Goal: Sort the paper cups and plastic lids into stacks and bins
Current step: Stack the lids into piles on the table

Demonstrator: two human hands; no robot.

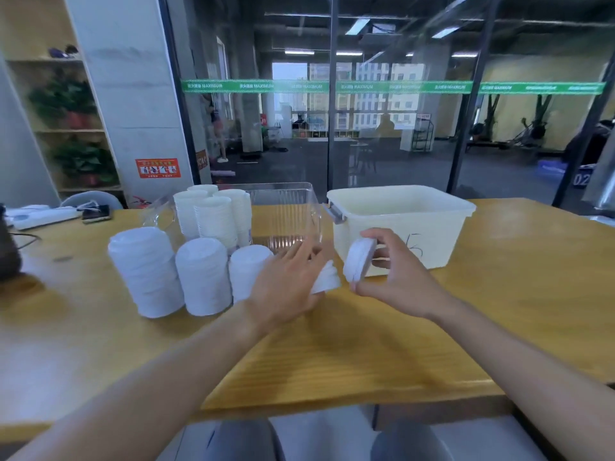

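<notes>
Three stacks of white plastic lids stand on the wooden table at the left. Behind them, several stacks of white paper cups stand upside down, partly inside a clear plastic bin. My left hand holds a small bunch of white lids just right of the nearest lid stack. My right hand pinches a few white lids on edge, in front of the cream plastic bin.
A power strip and a phone lie at the table's far left, and a dark object sits at the left edge. A glass wall rises behind the table. My knees show below the table's near edge.
</notes>
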